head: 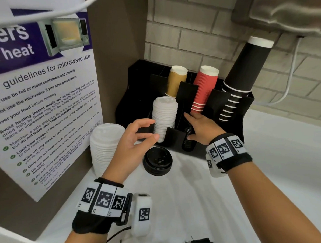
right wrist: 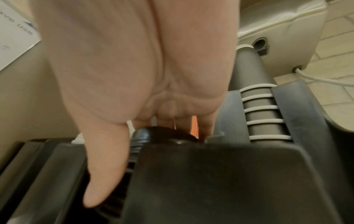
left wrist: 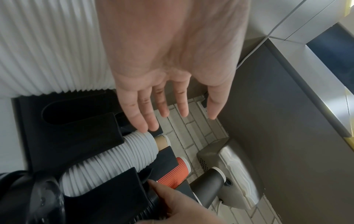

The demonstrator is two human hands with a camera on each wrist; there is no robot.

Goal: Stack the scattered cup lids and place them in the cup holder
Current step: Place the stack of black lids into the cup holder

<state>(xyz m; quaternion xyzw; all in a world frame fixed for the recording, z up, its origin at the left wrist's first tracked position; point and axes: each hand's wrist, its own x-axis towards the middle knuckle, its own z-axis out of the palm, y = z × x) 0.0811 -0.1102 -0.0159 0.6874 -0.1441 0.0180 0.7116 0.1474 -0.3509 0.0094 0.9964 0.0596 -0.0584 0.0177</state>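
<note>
The black cup holder (head: 174,137) (right wrist: 210,174) stands against the back wall. My right hand (head: 189,126) (right wrist: 134,151) grips a stack of black lids (head: 188,131) (right wrist: 164,134) that sits in a front slot, thumb down one side and fingers over its top. In the slot to its left leans a tall stack of white lids (head: 164,119) (left wrist: 114,159). My left hand (head: 147,130) (left wrist: 178,119) hovers beside that stack with fingers spread, holding nothing. A short pile of black lids (head: 157,160) lies on the counter in front. Another white lid stack (head: 106,147) (left wrist: 47,45) stands at the left.
Brown cups (head: 176,80), red cups (head: 204,90) and black cups (head: 243,78) lean in the holder's rear slots. A microwave poster (head: 42,107) covers the panel on the left. A grey wall unit (head: 288,11) with a white cable (head: 289,84) hangs at top right. The white counter (head: 231,191) spreads to the right.
</note>
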